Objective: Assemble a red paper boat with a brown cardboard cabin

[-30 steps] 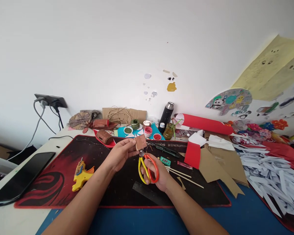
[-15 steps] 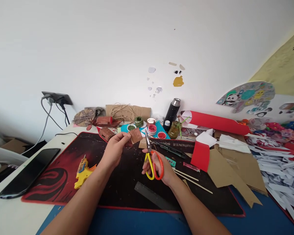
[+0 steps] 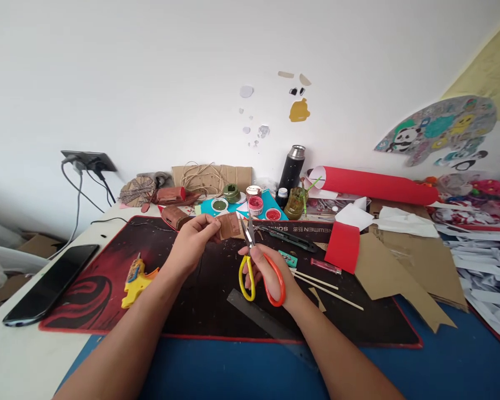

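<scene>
My left hand (image 3: pixel 195 241) pinches a small brown piece of cardboard (image 3: pixel 229 226) between thumb and fingers, above the dark mat. My right hand (image 3: pixel 270 272) grips a pair of scissors (image 3: pixel 249 244) with one yellow and one red-orange handle loop. The scissors' blades point up and stand slightly apart, just right of the brown piece. Whether a blade touches it I cannot tell. Below the hands a dark, see-through ruler (image 3: pixel 258 316) lies on the mat (image 3: pixel 191 316).
A yellow glue gun (image 3: pixel 136 283) and a black phone (image 3: pixel 52 283) lie to the left. Paint jars (image 3: pixel 255 205), a black flask (image 3: pixel 292 166) and a box cutter (image 3: pixel 291 240) are behind the hands. Wooden sticks (image 3: pixel 329 290), red paper (image 3: pixel 342 247) and cardboard (image 3: pixel 379 272) lie right.
The scissors have opened: their handle loops have spread apart and the blades have parted. The brown piece stays in my left hand. The camera view has shifted slightly.
</scene>
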Demonstrator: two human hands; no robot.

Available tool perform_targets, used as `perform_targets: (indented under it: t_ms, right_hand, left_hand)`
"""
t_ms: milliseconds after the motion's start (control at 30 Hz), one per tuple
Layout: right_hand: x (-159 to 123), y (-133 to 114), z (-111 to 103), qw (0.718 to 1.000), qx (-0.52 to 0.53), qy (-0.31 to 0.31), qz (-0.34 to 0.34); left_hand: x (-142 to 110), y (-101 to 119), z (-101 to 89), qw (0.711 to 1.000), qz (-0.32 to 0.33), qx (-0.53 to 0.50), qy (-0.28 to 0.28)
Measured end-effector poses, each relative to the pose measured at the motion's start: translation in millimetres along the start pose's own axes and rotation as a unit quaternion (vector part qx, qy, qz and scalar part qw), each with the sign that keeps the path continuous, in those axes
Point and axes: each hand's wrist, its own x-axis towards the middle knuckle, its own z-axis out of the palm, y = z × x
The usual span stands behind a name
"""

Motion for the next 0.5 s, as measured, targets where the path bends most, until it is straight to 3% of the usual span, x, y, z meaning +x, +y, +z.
perform_targets:
  t_ms: [500]
  right_hand:
    - [-6.0,8.3,5.5,0.994,-0.085,0.042,-0.057]
  left_hand:
    - [-5.8,0.3,8.3,0.999,0.010,0.033,-0.032]
